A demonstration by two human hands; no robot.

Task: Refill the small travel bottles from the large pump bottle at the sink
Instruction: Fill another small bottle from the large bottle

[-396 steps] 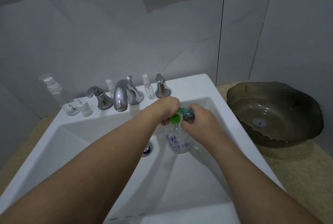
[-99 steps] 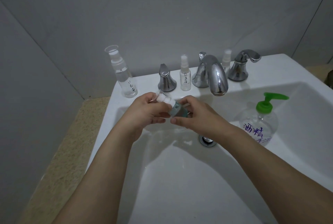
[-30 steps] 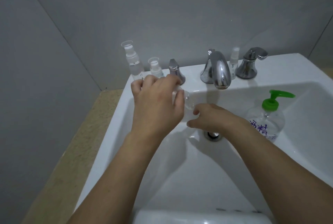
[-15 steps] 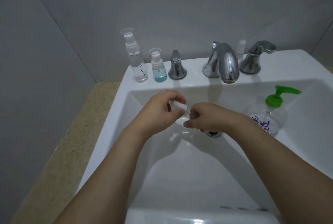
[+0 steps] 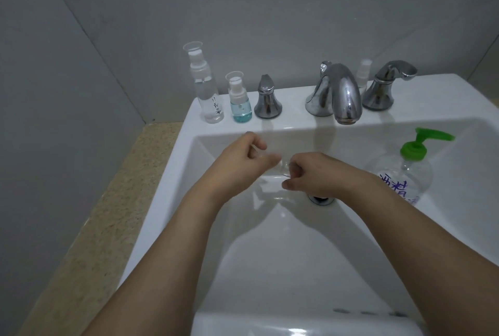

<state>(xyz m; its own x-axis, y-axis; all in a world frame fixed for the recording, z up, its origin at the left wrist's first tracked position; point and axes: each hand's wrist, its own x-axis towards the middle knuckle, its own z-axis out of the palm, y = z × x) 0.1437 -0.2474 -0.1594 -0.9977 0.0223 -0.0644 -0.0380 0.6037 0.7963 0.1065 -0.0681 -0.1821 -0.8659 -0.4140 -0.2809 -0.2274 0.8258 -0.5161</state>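
The big pump bottle point(image 5: 403, 173) with the green top has purple writing on its clear front. The marks are Chinese and drawn by hand. The top two read 酒精. More purple marks sit under them, but they are cut off by the arm and cannot be read.

The tall spray bottle point(image 5: 206, 92) at the back left has small black writing going down its side. It is also drawn by hand, and it is too small to read.
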